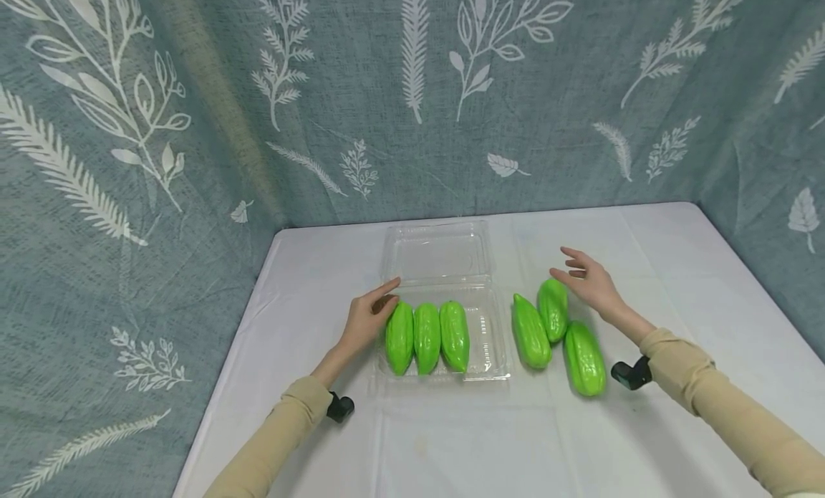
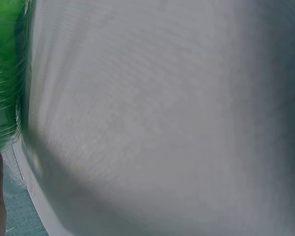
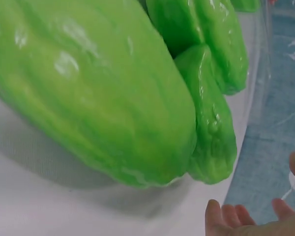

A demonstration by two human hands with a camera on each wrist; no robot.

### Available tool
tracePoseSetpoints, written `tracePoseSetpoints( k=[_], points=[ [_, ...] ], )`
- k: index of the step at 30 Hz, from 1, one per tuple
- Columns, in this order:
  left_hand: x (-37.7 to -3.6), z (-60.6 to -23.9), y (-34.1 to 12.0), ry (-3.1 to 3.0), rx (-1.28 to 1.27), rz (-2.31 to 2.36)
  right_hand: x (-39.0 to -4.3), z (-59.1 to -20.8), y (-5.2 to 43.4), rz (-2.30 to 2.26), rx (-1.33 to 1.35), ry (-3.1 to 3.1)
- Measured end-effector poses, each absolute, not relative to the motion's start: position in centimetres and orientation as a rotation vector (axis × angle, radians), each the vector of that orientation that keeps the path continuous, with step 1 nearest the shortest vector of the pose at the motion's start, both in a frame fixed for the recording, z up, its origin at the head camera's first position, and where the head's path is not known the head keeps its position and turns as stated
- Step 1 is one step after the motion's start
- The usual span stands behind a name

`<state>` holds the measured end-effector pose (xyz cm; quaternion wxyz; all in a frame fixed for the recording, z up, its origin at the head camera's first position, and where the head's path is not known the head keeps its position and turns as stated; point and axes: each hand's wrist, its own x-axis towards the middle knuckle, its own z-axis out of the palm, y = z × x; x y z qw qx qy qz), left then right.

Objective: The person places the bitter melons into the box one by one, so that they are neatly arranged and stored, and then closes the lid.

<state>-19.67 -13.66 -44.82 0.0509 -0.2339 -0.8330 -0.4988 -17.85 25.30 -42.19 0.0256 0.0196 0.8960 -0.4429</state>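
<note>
Even soft light; wrist views blurred, head view sharp.

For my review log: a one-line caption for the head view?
Three green gourds in a clear tray, three more beside it; both hands open.
</note>
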Motion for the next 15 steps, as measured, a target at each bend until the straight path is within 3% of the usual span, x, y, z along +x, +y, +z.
tracePoseSetpoints(
  k=[15],
  points=[
    [-19.54, -44.7, -13.57, -2.523, -0.712, -1.52, -18.33, -43.2, 25.94, -1.316, 0.085, 2.683]
  ],
)
